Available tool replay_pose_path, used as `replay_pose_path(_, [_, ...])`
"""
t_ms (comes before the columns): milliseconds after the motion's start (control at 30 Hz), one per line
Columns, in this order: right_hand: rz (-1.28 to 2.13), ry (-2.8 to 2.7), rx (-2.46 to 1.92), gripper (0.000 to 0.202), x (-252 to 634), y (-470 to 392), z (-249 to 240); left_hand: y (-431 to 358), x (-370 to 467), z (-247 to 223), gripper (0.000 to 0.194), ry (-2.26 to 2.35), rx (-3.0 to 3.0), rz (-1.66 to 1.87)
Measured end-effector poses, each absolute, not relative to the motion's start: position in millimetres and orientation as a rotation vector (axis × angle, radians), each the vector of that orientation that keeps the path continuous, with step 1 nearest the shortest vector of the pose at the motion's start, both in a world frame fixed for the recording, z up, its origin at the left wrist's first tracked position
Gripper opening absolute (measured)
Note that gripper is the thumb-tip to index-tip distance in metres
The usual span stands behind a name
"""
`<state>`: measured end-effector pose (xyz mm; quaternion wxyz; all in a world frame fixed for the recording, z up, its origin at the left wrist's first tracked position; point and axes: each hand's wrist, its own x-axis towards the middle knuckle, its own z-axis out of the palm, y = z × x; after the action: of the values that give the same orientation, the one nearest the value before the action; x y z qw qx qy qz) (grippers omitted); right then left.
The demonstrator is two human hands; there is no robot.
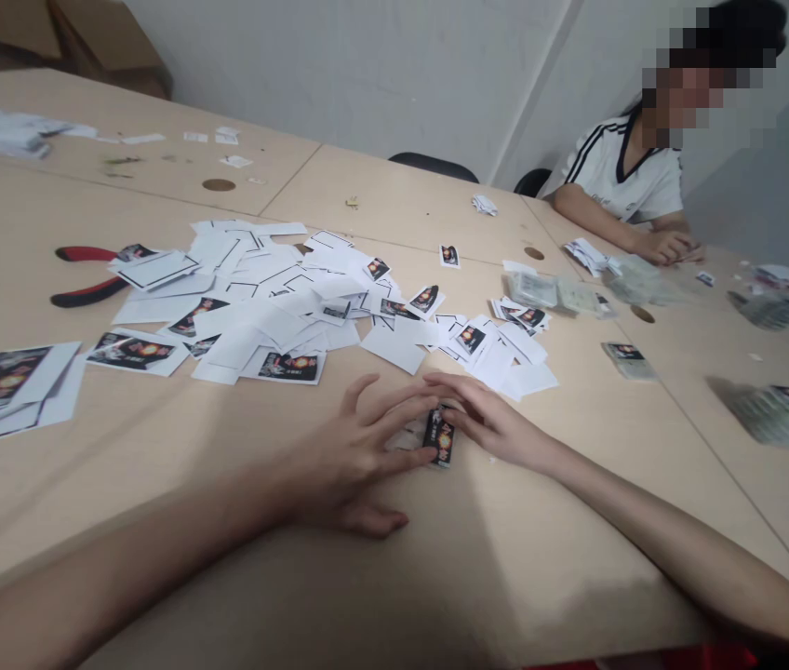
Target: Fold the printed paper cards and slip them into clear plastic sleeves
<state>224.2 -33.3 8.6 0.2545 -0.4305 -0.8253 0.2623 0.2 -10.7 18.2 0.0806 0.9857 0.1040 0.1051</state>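
Observation:
A small dark printed card or pack point(440, 437) lies on the pale wooden table point(381, 596) between my two hands. My left hand point(359, 451) is spread beside it, with fingertips touching its left and upper edges. From the right, my right hand point(482, 419) reaches over its top end, fingers pressed together and touching it. Something pale shows under the fingers of my left hand, too covered to name. Just beyond my hands lies a loose heap of white paper pieces point(283, 298), some with dark printed pictures.
Red-handled pliers point(91, 274) lie left of the heap. Larger printed sheets point(10, 391) are at the far left. Clear packs point(534, 288) and a stack of packs point(785, 414) stand at the right. Another person point(635, 177) sits across the table, hands on small items.

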Motion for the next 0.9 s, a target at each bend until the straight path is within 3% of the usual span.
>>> replay_pose_path(167, [0.813,-2.252,-1.144,0.042,228,-29,8,-12,1,18,0.057,0.314,2.941,0.346])
replay_pose_path(367, [0.665,-2.250,-1.155,0.042,227,-32,4,-16,3,21,0.049,0.379,2.959,0.302])
replay_pose_path(667, [0.569,-2.396,-1.198,0.076,225,-33,8,-21,6,19,0.057,0.263,2.977,0.265])
replay_pose_path(900, [0.528,-2.439,-1.188,0.078,223,-36,8,-23,7,19,0.057,0.266,2.985,0.271])
